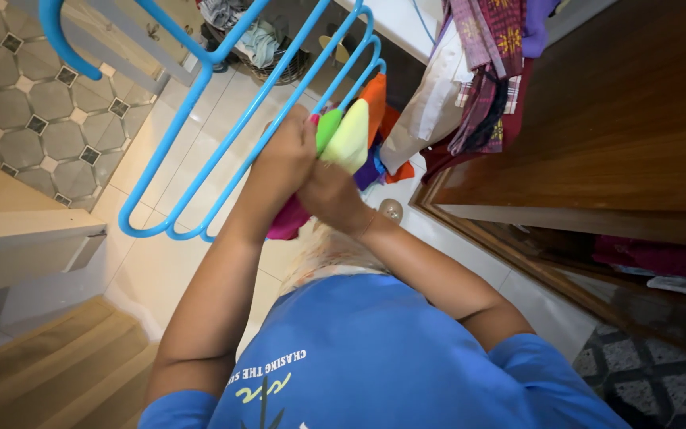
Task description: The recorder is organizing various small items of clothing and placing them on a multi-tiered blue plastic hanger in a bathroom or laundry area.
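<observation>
A blue multi-bar hanger point(200, 111) slants across the upper left, its hook at the top left. My left hand point(283, 155) grips its bars together with coloured cloths. My right hand point(331, 195) is closed on the bunch of cloths just beside it. A yellow-green cloth point(348, 143) and a green cloth point(327, 129) stick up from my hands, an orange cloth point(374, 95) hangs on a bar above them, and a pink cloth point(287, 222) hangs below my left hand.
A dark wooden wardrobe point(621, 119) fills the right, with patterned clothes point(486, 71) hanging at its edge. A wire basket of laundry point(267, 48) stands on the white tiled floor point(200, 262). Wooden furniture point(25, 238) lies at the left.
</observation>
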